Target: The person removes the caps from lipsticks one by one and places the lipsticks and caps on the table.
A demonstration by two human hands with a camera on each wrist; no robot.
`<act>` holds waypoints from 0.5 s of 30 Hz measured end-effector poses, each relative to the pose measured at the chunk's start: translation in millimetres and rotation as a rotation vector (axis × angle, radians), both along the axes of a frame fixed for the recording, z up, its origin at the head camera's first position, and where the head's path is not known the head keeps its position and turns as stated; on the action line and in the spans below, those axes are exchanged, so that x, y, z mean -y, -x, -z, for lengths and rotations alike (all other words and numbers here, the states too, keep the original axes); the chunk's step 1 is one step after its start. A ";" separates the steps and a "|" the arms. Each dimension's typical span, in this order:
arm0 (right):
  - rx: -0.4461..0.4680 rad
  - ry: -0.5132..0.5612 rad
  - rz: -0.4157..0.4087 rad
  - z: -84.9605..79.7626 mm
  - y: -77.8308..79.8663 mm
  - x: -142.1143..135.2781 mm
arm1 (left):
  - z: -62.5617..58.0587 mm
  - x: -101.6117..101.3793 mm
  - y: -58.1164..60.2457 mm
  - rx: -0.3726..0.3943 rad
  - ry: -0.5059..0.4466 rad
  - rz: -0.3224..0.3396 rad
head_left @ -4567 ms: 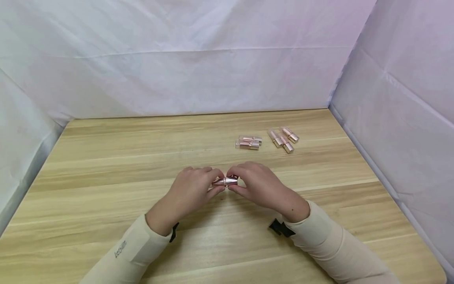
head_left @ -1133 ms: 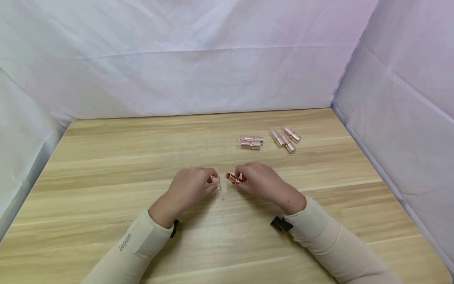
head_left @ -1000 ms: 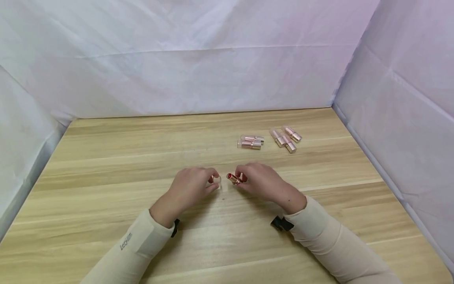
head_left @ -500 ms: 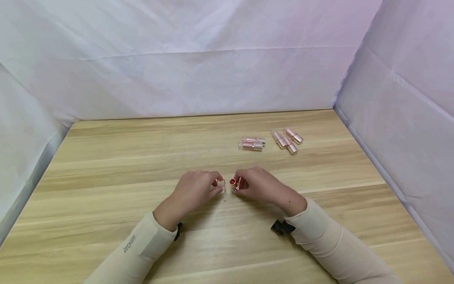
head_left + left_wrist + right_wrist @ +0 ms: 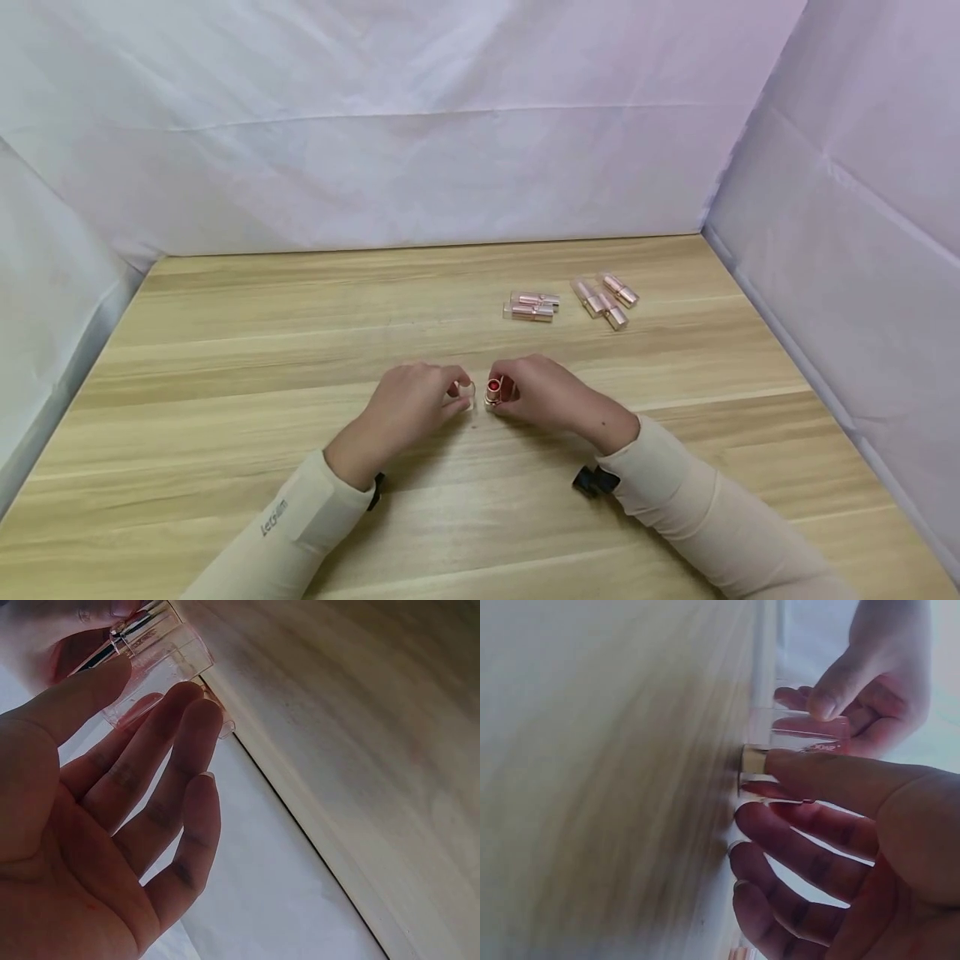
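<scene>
My left hand (image 5: 408,408) pinches a clear lipstick cap (image 5: 468,395) between thumb and fingers. In the left wrist view the see-through cap (image 5: 161,671) shows past the fingertips. Just to its right, my right hand (image 5: 543,396) grips an uncapped rose-gold lipstick (image 5: 492,393). It stands upright, its red tip facing up toward the head camera. The right wrist view shows the gold base of the lipstick (image 5: 754,760) right at the tabletop, with thumb and fingers around it. A narrow gap separates cap and lipstick.
Farther back lie two capped lipsticks (image 5: 531,313) side by side. A cluster of three more capped lipsticks (image 5: 613,312) lies to their right. White cloth (image 5: 420,183) hangs behind the wooden table (image 5: 262,333) and along its sides.
Earlier both hands held the lipstick lengthwise between them. The cap has come off into the left hand, and the right hand has tipped the lipstick upright. The last half second shows little movement.
</scene>
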State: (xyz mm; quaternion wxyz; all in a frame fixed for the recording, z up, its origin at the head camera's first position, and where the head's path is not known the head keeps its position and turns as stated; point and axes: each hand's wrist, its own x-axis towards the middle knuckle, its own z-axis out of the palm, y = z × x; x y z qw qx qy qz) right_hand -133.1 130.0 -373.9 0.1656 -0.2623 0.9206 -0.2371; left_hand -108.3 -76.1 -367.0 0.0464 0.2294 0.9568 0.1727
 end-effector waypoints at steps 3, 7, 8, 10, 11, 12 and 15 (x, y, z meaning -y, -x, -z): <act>-0.002 -0.019 0.002 -0.1 0.4 1.4 | 0.7 0.8 -0.2 -0.007 0.004 0.005; 0.000 -0.048 0.007 0.9 1.4 2.8 | 2.3 1.5 -0.6 -0.004 0.001 0.009; 0.001 -0.056 0.008 1.0 1.8 2.8 | 2.7 1.6 -0.6 -0.003 -0.001 0.010; 0.005 -0.074 0.009 1.1 3.0 1.8 | 3.3 1.6 -0.6 -0.010 -0.003 0.014; 0.009 -0.084 0.010 1.2 3.8 0.7 | 3.5 1.6 -0.6 -0.015 -0.004 0.016; 0.013 -0.093 0.012 0.8 4.7 -0.8 | 3.7 1.5 -0.5 -0.022 -0.006 0.016; 0.015 -0.121 0.021 -1.9 8.6 -8.4 | 4.8 1.3 0.1 -0.039 -0.003 0.021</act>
